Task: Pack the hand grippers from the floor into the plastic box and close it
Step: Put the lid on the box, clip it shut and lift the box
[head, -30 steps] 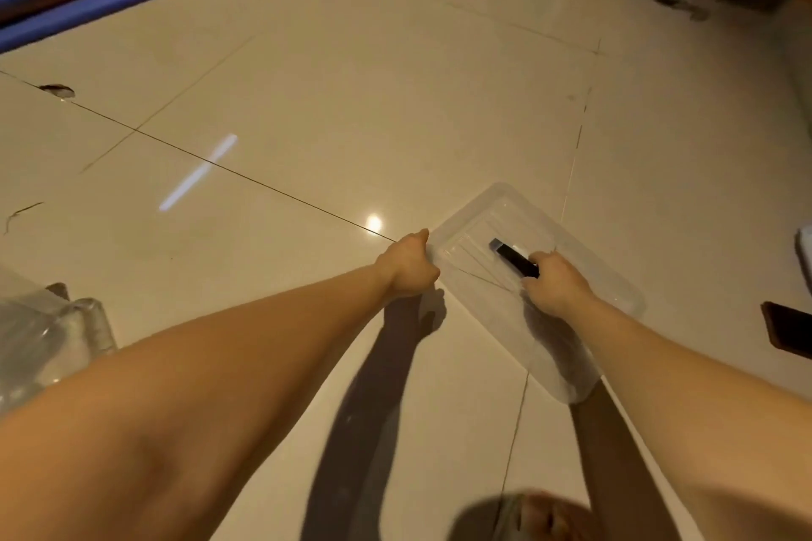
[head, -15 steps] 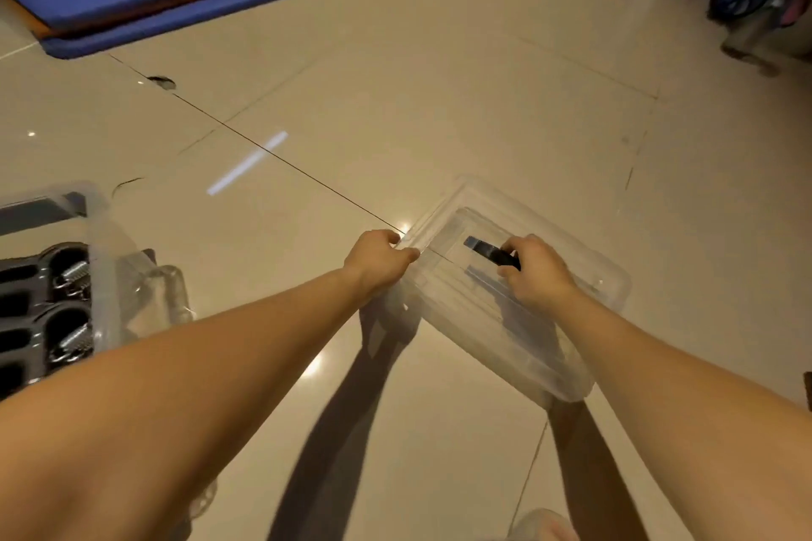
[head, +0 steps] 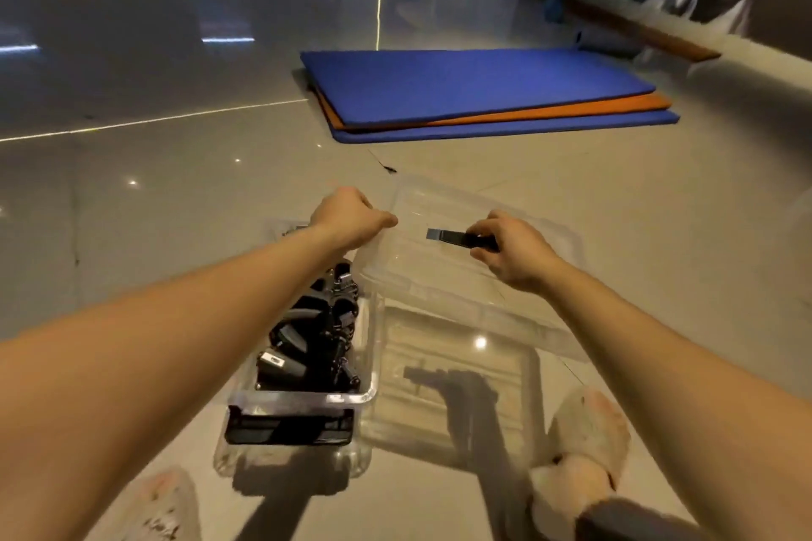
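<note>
Head view: a clear lid (head: 439,272) is held in the air by both hands, above and to the right of the box (head: 307,398), overlapping its far right corner. The left hand (head: 351,217) is closed around the lid's left edge. The right hand (head: 509,253) is curled around a black strip (head: 452,236) at the lid's middle; whether the strip is fixed to the lid cannot be told. A hold at two points is judged to keep the lid level for lowering onto the rim.

The grippers (head: 316,334) are seen packed inside the box, stacked in a dark row along its length. None is seen loose on the floor (head: 659,211), so packing is judged complete and only the closing is outstanding. The lid is not yet aligned with the rim; a shift to the left is judged necessary.

The box stands on glossy pale tiles, between two slippers (head: 584,444), with a black clip on its near end. The lid's shadow is cast on the floor just right of the box. Blue and orange mats (head: 474,88) are stacked well beyond, toward the floor's far edge. The room is dim, and ceiling lights are reflected in the tiles.
</note>
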The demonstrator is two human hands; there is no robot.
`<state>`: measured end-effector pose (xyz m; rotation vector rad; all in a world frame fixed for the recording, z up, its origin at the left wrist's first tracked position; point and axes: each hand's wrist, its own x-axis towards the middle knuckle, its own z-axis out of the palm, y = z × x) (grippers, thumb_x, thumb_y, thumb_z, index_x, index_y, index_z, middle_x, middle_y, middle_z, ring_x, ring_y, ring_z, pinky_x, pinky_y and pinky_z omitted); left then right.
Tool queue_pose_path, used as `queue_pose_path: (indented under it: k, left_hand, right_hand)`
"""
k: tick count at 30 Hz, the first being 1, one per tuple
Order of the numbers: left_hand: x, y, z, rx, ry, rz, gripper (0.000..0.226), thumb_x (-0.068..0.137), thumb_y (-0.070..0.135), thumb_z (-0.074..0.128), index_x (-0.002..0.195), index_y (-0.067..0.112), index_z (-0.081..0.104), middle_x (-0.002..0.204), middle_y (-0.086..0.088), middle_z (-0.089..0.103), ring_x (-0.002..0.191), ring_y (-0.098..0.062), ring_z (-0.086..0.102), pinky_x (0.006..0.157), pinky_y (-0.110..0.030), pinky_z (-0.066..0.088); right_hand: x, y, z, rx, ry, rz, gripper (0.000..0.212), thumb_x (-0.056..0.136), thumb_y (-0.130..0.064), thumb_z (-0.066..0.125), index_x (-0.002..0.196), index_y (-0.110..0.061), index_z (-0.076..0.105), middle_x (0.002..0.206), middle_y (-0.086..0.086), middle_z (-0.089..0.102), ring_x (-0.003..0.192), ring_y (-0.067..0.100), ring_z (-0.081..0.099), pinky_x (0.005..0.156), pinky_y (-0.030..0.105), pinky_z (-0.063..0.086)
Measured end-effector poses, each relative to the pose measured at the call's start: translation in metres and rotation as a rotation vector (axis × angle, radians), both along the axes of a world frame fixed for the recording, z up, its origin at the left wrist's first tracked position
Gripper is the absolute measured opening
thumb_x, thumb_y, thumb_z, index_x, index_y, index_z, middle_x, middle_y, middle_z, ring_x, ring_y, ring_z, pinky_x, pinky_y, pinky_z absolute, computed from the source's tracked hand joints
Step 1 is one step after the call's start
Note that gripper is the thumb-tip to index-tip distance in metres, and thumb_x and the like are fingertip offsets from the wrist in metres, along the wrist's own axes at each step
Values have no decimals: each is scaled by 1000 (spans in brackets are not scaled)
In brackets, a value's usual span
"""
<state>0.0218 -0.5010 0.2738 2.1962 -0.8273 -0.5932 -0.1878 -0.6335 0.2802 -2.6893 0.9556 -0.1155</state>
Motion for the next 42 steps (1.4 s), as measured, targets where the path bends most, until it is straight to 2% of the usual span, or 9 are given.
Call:
queue_pose_path:
  k: [4, 9, 15, 20, 25, 30, 35, 38, 42]
  left_hand:
    - [38, 38, -3, 38, -46, 171, 34, 82, 43, 75, 89, 11, 67, 86, -9, 70, 79, -26, 66, 76, -41, 58]
    - [49, 81, -20, 72, 39, 314, 37, 78, 45, 76, 87, 11, 65, 85, -10, 70, 79, -27, 68, 80, -45, 60]
    - [25, 142, -44, 136, 478, 494, 27, 85, 20, 76, 99, 3, 60, 88, -17, 72, 68, -24, 71, 57, -32, 59]
    - [-19, 180, -87, 77, 700, 694, 34, 82, 19, 81, 103, -3, 66, 85, -21, 75, 65, -25, 75, 58, -32, 61]
    - [-52, 177, -103, -33, 708, 856, 35, 80, 22, 84, 103, 2, 66, 80, -17, 75, 63, -21, 75, 54, -28, 58]
    - [-75, 165, -109, -62, 719, 999, 43, 80, 25, 84, 108, -2, 66, 80, -20, 75, 58, -22, 73, 56, -30, 59]
    - [-93, 164, -111, -44, 630, 1110, 36, 81, 28, 84, 99, 1, 67, 77, -16, 75, 64, -22, 75, 54, -29, 59]
    - [-106, 158, -119, -68, 581, 1192, 35, 80, 30, 85, 94, 2, 70, 80, -15, 75, 71, -25, 75, 60, -33, 62]
    - [-121, 142, -129, -292, 554, 1358, 28, 83, 21, 83, 96, 1, 70, 90, -15, 75, 83, -27, 75, 73, -37, 64]
  right_hand:
    - [56, 25, -8, -73, -36, 134, 28, 96, -21, 64, 123, -20, 68, 111, -1, 56, 97, 25, 57, 87, 45, 53]
    - [96, 33, -17, -94, -14, 309, 30, 94, -16, 65, 123, -23, 68, 112, -2, 56, 97, 23, 56, 84, 38, 51]
    - [151, 49, -31, -169, 112, 654, 26, 93, -15, 65, 117, -24, 69, 106, 1, 57, 94, 26, 58, 76, 40, 48]
    - [178, 74, -58, -282, 193, 979, 19, 92, -17, 65, 110, -19, 70, 105, 2, 58, 96, 25, 58, 77, 45, 54]
    - [186, 66, -79, -282, 159, 1145, 28, 90, -6, 62, 115, -14, 72, 108, 6, 62, 101, 24, 58, 76, 36, 51]
    - [194, 58, -95, -187, 92, 1218, 27, 88, -11, 66, 114, -16, 71, 109, 4, 63, 98, 24, 60, 74, 34, 52]
    - [199, 55, -106, -32, 36, 1257, 23, 88, -17, 73, 111, -14, 73, 107, 4, 67, 97, 24, 63, 83, 44, 55]
    - [200, 50, -112, 34, 3, 1245, 24, 86, -22, 78, 108, -14, 75, 110, 6, 69, 97, 25, 64, 86, 45, 55]
    - [198, 47, -126, 140, -13, 1193, 21, 85, -24, 79, 104, -15, 77, 112, 1, 68, 98, 23, 64, 83, 41, 56]
